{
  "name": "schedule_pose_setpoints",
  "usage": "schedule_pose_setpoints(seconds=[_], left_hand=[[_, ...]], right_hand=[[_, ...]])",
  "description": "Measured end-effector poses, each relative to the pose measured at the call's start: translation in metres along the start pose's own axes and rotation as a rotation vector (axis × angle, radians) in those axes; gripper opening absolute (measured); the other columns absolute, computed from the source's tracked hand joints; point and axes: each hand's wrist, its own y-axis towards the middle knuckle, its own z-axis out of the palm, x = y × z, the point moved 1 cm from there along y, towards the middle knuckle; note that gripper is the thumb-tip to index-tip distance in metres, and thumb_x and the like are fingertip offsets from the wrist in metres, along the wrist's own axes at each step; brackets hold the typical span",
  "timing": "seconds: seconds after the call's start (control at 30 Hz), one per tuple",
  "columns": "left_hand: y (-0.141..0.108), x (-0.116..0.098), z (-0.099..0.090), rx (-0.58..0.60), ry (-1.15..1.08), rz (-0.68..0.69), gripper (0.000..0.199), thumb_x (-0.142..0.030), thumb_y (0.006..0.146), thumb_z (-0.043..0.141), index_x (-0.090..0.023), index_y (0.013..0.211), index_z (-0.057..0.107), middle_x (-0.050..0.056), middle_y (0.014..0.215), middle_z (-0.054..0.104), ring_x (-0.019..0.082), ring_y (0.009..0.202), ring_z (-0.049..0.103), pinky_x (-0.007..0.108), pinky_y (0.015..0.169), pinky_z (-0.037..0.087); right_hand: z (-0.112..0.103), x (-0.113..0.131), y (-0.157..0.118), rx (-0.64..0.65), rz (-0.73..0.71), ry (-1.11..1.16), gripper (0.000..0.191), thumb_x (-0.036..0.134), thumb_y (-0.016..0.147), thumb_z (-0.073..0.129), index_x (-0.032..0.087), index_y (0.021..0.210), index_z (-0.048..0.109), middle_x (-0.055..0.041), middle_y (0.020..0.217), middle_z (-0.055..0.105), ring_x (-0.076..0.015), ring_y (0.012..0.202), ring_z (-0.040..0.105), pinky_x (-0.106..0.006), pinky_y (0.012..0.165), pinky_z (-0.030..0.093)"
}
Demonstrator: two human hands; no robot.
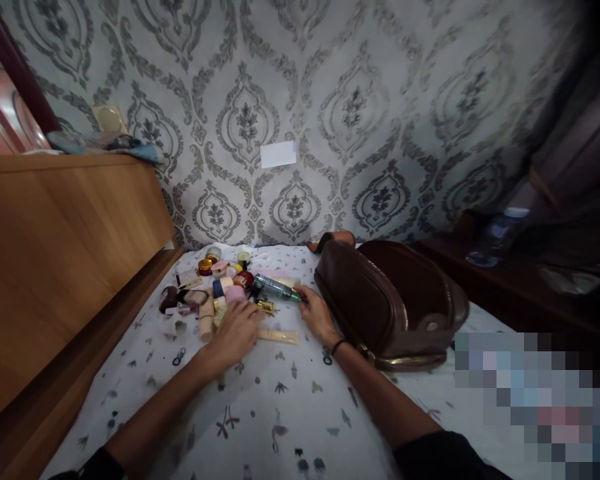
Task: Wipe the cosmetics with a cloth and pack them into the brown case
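Note:
A slim bottle (pixel 274 287) with a greenish end lies slanted at the right of a cosmetics pile. My right hand (pixel 316 315) is closed with its fingertips around that greenish end. Over the near side of the pile, my left hand (pixel 237 327) rests with fingers stretched out, partly covering the items under it. Close to it are a beige tube (pixel 207 320), a pink item (pixel 235 293), a small gold item (pixel 265 306) and a flat pale yellow strip (pixel 280 336). Farther back sit an amber jar (pixel 205 267) and a round compact (pixel 196 297).
A brown leather bag (pixel 360 300) stands open right of my right hand. The patterned sheet (pixel 280 407) ends at a papered wall (pixel 295 100). A wooden board (pixel 75 247) bounds the left. At right, a plastic bottle (pixel 500 237) stands on a dark ledge.

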Motion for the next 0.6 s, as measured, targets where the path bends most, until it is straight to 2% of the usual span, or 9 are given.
schedule_pose_setpoints(seconds=[0.1,0.3,0.6], left_hand=[[0.005,0.017,0.002,-0.040,-0.001,-0.057,0.019,-0.014,0.094,0.047,-0.020,0.106,0.061,0.008,0.112,0.062,0.026,0.111,0.052,0.044,0.098,0.044],[0.017,0.036,0.010,0.048,0.067,-0.080,0.019,-0.021,0.093,0.054,-0.022,0.109,0.062,0.009,0.116,0.061,0.029,0.119,0.049,0.047,0.100,0.043],[0.041,0.058,0.016,0.127,0.134,-0.080,0.022,-0.027,0.099,0.047,-0.027,0.116,0.060,0.008,0.117,0.064,0.028,0.122,0.051,0.047,0.102,0.041]], right_hand=[[-0.002,0.004,-0.001,0.005,0.010,-0.067,0.044,0.006,0.078,0.053,0.016,0.120,0.064,-0.0126,0.119,0.069,-0.0254,0.112,0.064,-0.041,0.102,0.049],[-0.003,0.002,-0.002,0.006,-0.007,-0.111,0.041,0.009,0.077,0.054,0.017,0.115,0.067,-0.0119,0.119,0.070,-0.0272,0.113,0.063,-0.043,0.103,0.047],[-0.002,-0.002,-0.004,0.035,-0.015,0.015,0.036,0.019,0.080,0.057,0.019,0.115,0.065,-0.0094,0.109,0.072,-0.0256,0.099,0.067,-0.041,0.092,0.052]])
